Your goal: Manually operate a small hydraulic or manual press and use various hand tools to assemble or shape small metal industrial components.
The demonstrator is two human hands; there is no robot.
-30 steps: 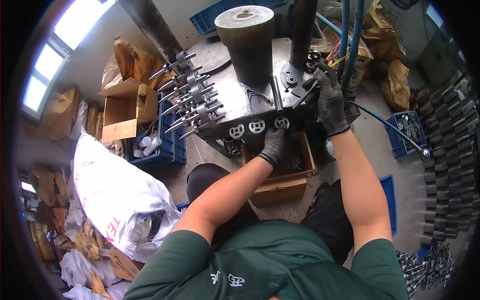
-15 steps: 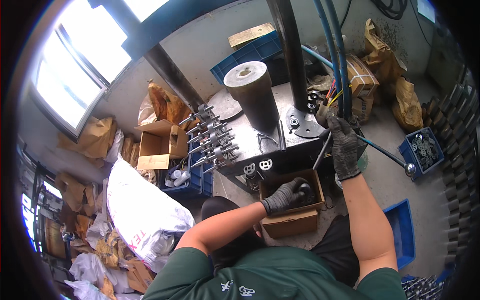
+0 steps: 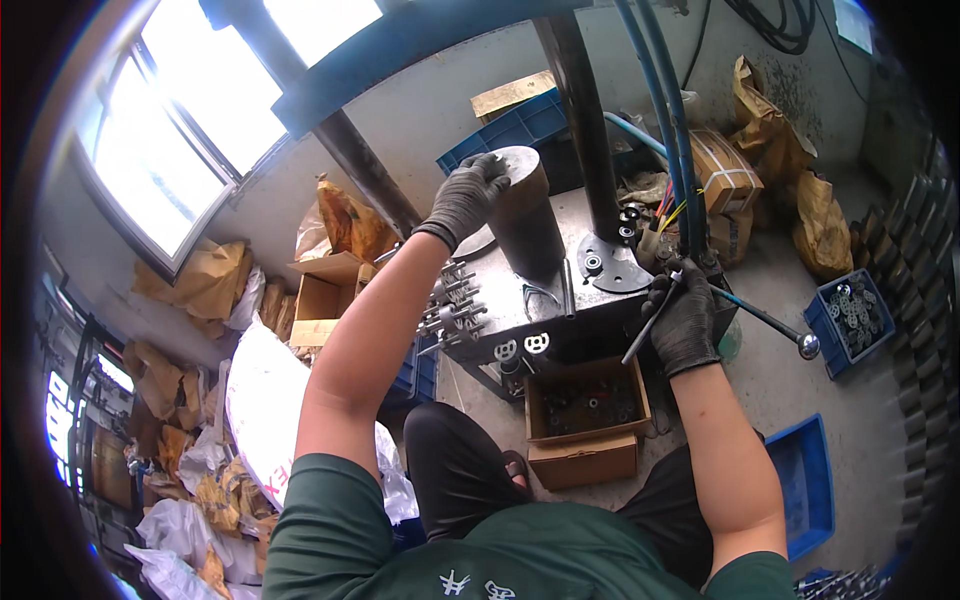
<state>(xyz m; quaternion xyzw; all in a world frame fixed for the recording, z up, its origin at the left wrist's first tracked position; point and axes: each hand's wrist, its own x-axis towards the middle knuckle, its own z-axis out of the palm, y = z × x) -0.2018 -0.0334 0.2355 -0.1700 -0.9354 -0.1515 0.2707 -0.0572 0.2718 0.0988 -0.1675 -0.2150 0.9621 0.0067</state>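
Observation:
My left hand (image 3: pixel 465 200), in a dark grey knitted glove, reaches to the top rim of a thick upright metal cylinder (image 3: pixel 530 225). Its fingers are curled together, and whatever they may hold is hidden. On the right, my gloved right hand (image 3: pixel 687 325) is closed around a metal lever (image 3: pixel 646 330) beside the press table. Below the table's front edge, an open cardboard box (image 3: pixel 585 405) contains small dark parts. Left of the cylinder, below my left forearm, stands a cluster of metal parts with shafts (image 3: pixel 455 305).
A slotted curved plate (image 3: pixel 615 268) lies by the right press column (image 3: pixel 582 130). A ball-ended rod (image 3: pixel 765 318) sticks out to the right, near a blue bin of metal parts (image 3: pixel 850 315). At left is a white sack (image 3: pixel 265 400); a blue tray (image 3: pixel 803 480) lies at lower right.
My left hand has left the cardboard box, where it held a round dark part, and risen to the cylinder's top. My right hand has moved slightly lower at the lever.

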